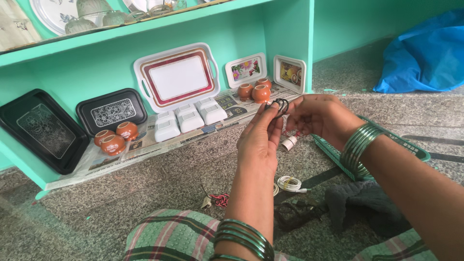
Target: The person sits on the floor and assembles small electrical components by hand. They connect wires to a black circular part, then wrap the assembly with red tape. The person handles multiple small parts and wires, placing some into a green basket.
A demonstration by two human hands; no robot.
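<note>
My left hand (258, 140) is raised with its fingertips pinching a small coil of thin black wire (280, 105). My right hand (316, 116) meets it from the right and grips the same coil. A small white plastic socket (290, 142) hangs just below my right hand; I cannot tell whether it is joined to the wire. Both wrists wear green bangles (360, 145).
On the stone floor lie a coiled white cable (289, 183), a red and black wire piece (218, 200), a dark cable bundle (292, 215), a grey cloth (362, 203) and a green basket (333, 152). The green shelf (96, 67) holds trays, white boxes and clay pots. A blue plastic bag (427, 53) sits at right.
</note>
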